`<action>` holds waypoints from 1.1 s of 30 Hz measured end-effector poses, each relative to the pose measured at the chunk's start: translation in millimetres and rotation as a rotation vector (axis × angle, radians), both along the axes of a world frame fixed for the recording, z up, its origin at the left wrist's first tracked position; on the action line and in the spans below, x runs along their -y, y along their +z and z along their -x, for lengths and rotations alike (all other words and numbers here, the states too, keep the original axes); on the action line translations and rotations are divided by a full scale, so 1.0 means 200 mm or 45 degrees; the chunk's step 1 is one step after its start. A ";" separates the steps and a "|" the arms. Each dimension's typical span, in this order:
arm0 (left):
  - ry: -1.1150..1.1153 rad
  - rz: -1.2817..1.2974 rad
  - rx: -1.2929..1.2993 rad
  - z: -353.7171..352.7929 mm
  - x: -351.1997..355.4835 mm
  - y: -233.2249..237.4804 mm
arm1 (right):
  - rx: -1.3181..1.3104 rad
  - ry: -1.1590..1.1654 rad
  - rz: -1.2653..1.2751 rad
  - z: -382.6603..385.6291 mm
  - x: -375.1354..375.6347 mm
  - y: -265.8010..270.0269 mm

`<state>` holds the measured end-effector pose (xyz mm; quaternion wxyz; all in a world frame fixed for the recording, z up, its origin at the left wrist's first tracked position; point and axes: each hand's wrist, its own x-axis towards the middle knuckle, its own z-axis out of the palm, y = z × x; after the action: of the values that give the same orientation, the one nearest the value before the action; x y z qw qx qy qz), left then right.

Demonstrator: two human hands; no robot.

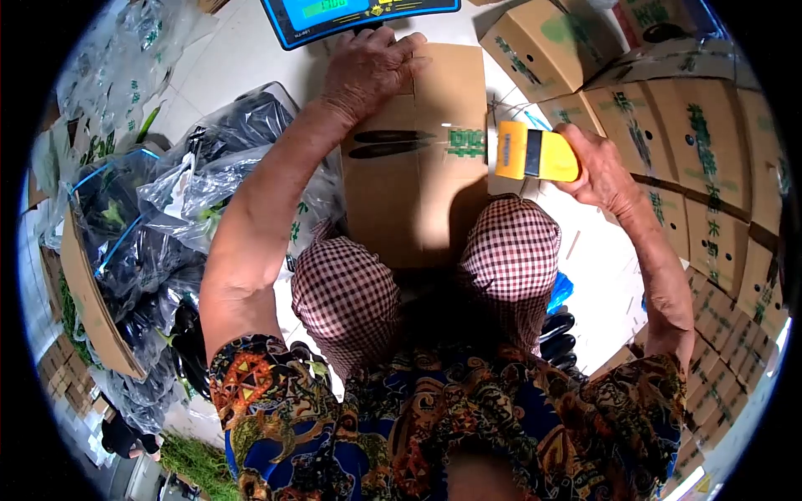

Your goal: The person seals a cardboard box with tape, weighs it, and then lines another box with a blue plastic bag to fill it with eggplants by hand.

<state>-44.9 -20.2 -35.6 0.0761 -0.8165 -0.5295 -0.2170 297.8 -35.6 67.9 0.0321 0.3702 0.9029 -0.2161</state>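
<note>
Between my knees stands a closed cardboard box with a dark eggplant print and green lettering on its face. My left hand lies on the box's far left part, its fingers spread toward the far edge. A yellow tape dispenser with a black band is gripped in my right hand, and its front end is beside the box's right edge, near the green print. Whether the dispenser touches the box, I cannot tell.
A scale with a lit display stands beyond the box. Clear plastic bags and an open carton of bagged eggplants lie at left. Printed cartons are stacked at right. Loose eggplants lie by my right knee. Another person is at lower left.
</note>
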 end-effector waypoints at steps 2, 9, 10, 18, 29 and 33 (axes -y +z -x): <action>-0.014 -0.007 0.106 -0.01 0.00 -0.01 | 0.018 -0.040 0.075 -0.07 -0.02 -0.06; 0.281 0.588 1.819 0.10 0.22 -0.03 | -0.103 -0.083 0.212 -0.02 -0.02 -0.38; 0.333 1.007 2.352 0.12 0.30 -0.07 | -0.131 -0.068 0.185 0.00 -0.02 -0.39; 0.132 1.309 1.785 0.03 0.60 -0.32 | -0.135 -0.171 0.142 -0.05 0.09 -0.34; 0.068 1.595 2.855 0.05 0.54 -0.47 | 0.186 -0.104 0.108 0.32 0.17 0.11; 0.337 1.520 2.814 0.17 0.57 -0.37 | 0.145 0.014 0.058 0.73 0.17 0.10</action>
<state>-79.0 -133.3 -109.3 -0.7645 -0.0478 -0.4032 -0.5007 150.9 -69.6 87.1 0.0928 0.3761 0.8965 -0.2151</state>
